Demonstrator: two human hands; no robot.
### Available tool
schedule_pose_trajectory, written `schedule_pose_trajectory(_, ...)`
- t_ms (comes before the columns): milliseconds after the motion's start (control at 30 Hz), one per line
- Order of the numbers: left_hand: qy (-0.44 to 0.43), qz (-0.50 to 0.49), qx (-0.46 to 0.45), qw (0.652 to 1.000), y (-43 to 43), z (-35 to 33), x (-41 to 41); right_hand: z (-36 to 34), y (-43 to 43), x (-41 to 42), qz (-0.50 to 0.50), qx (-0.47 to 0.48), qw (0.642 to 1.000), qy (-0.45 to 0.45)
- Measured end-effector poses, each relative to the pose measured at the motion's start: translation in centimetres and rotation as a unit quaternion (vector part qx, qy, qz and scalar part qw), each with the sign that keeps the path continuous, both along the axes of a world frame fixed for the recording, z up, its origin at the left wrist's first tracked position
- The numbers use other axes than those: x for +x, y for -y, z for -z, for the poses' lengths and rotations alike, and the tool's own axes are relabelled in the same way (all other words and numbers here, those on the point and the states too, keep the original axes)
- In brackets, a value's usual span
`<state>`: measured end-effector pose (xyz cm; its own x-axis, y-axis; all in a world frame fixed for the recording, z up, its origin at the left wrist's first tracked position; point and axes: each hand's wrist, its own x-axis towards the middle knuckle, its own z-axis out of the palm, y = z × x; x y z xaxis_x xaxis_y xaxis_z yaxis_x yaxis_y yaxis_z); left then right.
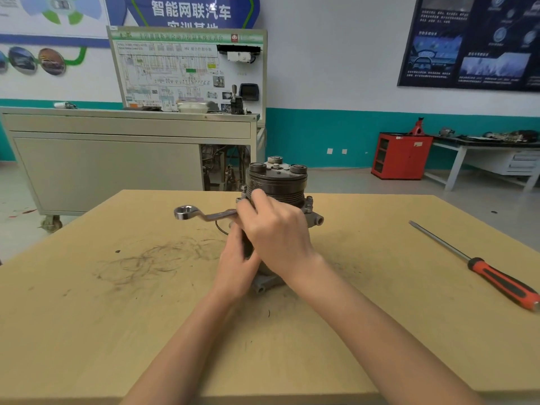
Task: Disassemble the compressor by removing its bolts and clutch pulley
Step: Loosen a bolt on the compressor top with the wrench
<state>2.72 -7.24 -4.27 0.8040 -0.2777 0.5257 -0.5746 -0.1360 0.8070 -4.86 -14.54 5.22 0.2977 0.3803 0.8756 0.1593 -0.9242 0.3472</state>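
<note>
The compressor stands upright in the middle of the wooden table, its dark clutch pulley on top. My right hand grips a silver ring wrench at the compressor's left side, just under the pulley; the wrench's free ring end points left. The engaged end and the bolt are hidden behind my fingers. My left hand holds the lower left side of the compressor body, fingers curled round it. A grey mounting lug shows below my hands.
A long screwdriver with a red and black handle lies at the table's right edge. Behind the table stand a grey wheeled cabinet with a wiring training board, a red cabinet and a far workbench.
</note>
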Motion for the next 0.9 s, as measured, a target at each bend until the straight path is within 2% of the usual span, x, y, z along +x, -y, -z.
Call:
schedule_pose_trajectory(200, -0.014, -0.011, 0.029, 0.999, -0.1, 0.2, 0.3, 1.2, 0.7, -0.2, -0.045, 0.028, 0.998, 0.018)
schedule_pose_trajectory(267, -0.022, -0.016, 0.033, 0.999, -0.2, 0.3, 0.2, 1.8, 2.5, -0.4, -0.121, 0.086, 0.989, 0.015)
schedule_pose_trajectory(300, -0.022, -0.019, 0.030, 0.999, -0.2, 0.3, 0.2, 2.1, 3.5, -0.6, -0.178, 0.153, 0.972, 0.000)
schedule_pose_trajectory(333, -0.020, -0.020, 0.024, 0.999, -0.2, 0.4, 0.2, 2.2, 4.3, -0.9, -0.244, 0.254, 0.936, -0.028)
schedule_pose_trajectory(367, -0.019, -0.021, 0.018, 0.999, -0.2, 0.4, 0.2, 2.3, 5.1, -1.1, -0.309, 0.371, 0.873, -0.066)
schedule_pose_trajectory(433, -0.024, -0.022, 0.016, 0.999, -0.1, 0.5, 0.2, 2.2, 6.6, -0.7, -0.400, 0.550, 0.717, -0.156)
schedule_pose_trajectory(567, -0.020, -0.023, 0.015, 0.999, -0.1, 0.7, 0.3, 0.9, 9.4, 1.6, -0.465, 0.700, 0.480, -0.253)
schedule_pose_trajectory(600, -0.020, -0.022, 0.016, 0.999, -0.1, 0.6, 0.4, 0.7, 9.8, 2.1, -0.475, 0.719, 0.435, -0.263)
schedule_pose_trajectory(633, -0.021, -0.021, 0.016, 0.999, -0.1, 0.7, 0.4, 0.7, 10.0, 2.4, -0.479, 0.728, 0.410, -0.267)
schedule_pose_trajectory(700, -0.021, -0.021, 0.019, 0.999, -0.1, 0.7, 0.5, 0.7, 10.3, 2.7, -0.482, 0.729, 0.413, -0.256)
schedule_pose_trajectory(767, -0.022, -0.020, 0.021, 0.999, -0.2, 0.6, 0.4, 0.4, 10.3, 2.3, -0.485, 0.719, 0.452, -0.212)
schedule_pose_trajectory(800, -0.024, -0.018, 0.021, 0.999, -0.3, 0.6, 0.4, 0.1, 10.4, 1.9, -0.475, 0.707, 0.491, -0.183)
schedule_pose_trajectory(833, -0.025, -0.015, 0.020, 0.999, -0.3, 0.6, 0.4, -0.4, 10.3, 1.3, -0.451, 0.688, 0.547, -0.155)
schedule_pose_trajectory(900, -0.028, -0.015, 0.020, 0.999, -0.3, 0.6, 0.3, -1.4, 9.9, 0.0, -0.373, 0.619, 0.682, -0.114)
